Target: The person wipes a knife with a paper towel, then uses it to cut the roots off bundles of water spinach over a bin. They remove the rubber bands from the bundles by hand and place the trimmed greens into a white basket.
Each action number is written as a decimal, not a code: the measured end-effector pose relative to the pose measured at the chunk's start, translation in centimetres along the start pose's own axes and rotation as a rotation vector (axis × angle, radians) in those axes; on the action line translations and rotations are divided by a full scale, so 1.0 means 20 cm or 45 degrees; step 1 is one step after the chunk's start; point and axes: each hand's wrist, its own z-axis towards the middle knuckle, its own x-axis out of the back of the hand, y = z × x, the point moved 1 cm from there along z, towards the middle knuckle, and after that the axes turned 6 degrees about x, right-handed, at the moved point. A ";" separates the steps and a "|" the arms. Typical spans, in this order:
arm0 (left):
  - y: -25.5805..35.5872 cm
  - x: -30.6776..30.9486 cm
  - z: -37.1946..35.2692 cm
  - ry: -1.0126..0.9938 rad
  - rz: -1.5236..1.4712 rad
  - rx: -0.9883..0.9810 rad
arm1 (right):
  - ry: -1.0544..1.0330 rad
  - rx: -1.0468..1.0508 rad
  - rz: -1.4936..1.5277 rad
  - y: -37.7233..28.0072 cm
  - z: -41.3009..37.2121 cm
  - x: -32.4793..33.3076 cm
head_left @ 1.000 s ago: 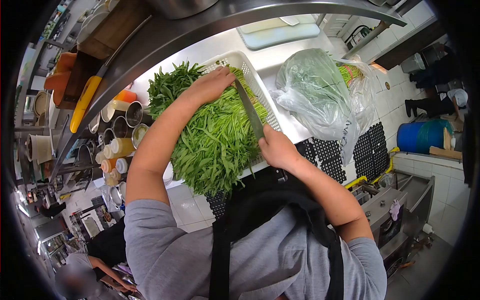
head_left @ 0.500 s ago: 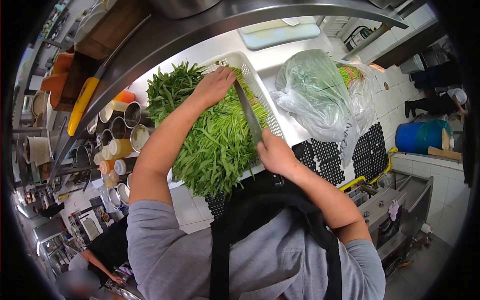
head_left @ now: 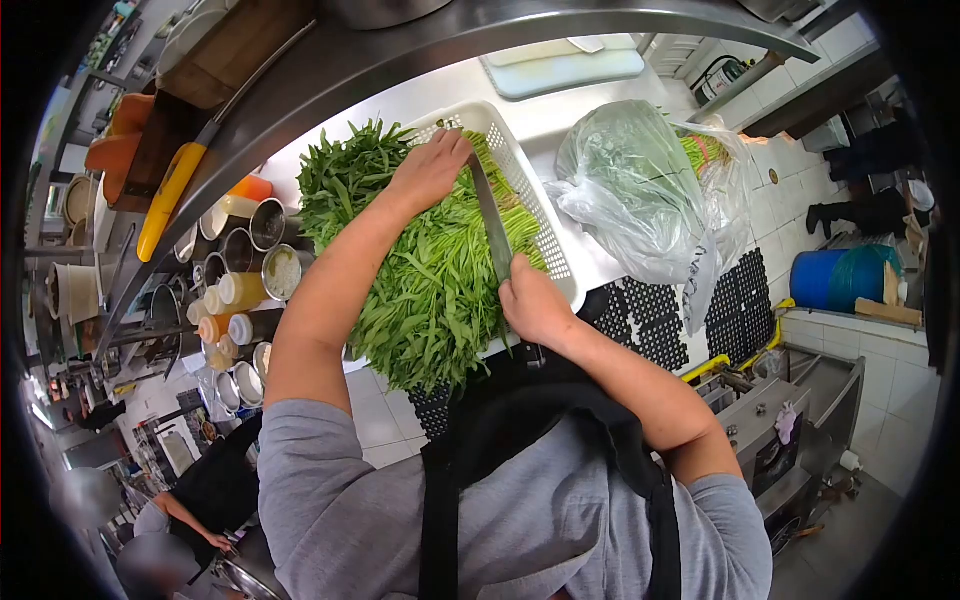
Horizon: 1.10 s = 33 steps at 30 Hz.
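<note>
One knife point(head_left: 492, 225) lies lengthwise along greens point(head_left: 420, 285), tip pointing away.

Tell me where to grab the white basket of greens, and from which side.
Grip the white basket by its long right rim, coming from the right: that perforated wall is bare, while the greens spill over the left and near edges. Mind the knife in the right hand.
</note>
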 end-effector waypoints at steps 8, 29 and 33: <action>-0.01 -0.02 0.00 0.071 -0.122 0.042 | -0.031 -0.011 0.001 -0.03 0.01 -0.01; -0.04 0.55 0.11 1.003 -2.714 0.661 | 0.024 0.044 -0.011 0.19 -0.40 0.85; 0.32 0.43 0.06 0.365 -2.673 0.451 | 0.135 -0.029 0.053 0.39 -0.57 1.18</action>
